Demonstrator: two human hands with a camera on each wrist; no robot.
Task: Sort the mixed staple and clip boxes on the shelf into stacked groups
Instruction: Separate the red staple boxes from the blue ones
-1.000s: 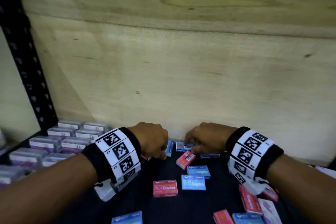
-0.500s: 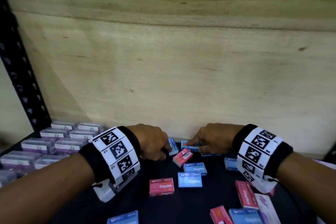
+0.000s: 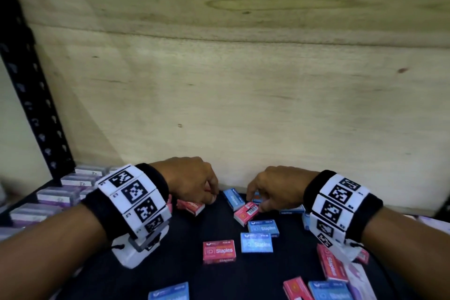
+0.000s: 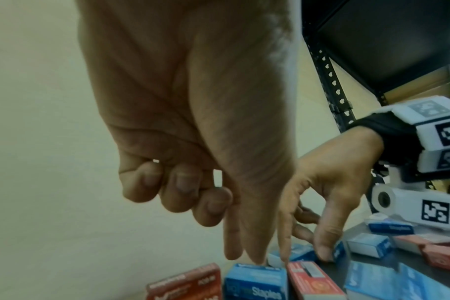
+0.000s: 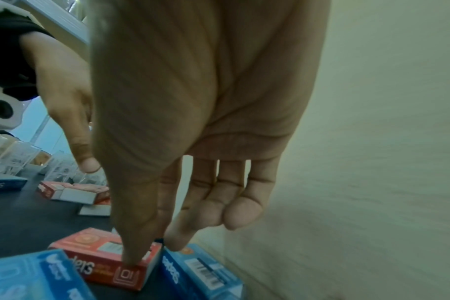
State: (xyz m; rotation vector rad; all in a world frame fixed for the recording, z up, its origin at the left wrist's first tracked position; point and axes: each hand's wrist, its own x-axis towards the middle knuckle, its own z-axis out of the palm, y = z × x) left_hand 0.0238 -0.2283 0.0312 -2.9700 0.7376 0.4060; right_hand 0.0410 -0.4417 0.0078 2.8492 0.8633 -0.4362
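Small red and blue staple boxes lie scattered on the dark shelf (image 3: 185,234). My left hand (image 3: 194,182) hovers at the back wall above a red box (image 3: 191,206). In the left wrist view three fingers are curled in, while thumb and index point down at an upright blue box (image 4: 254,284); it holds nothing. My right hand (image 3: 275,190) reaches down with nearly straight fingers. Its thumb rests on a red barcode box (image 5: 103,261) and its index finger touches a blue box (image 5: 200,270) beside the wall.
Rows of clear purple-labelled boxes (image 3: 58,196) fill the left end of the shelf beside a black perforated upright (image 3: 31,105). A plywood back wall (image 3: 243,105) closes the rear. More staple boxes (image 3: 219,251) lie toward the front edge.
The left hand has lifted slightly, uncovering a red box beneath it. The right hand's thumb has come down onto the red barcode box. The boxes lie where they were.
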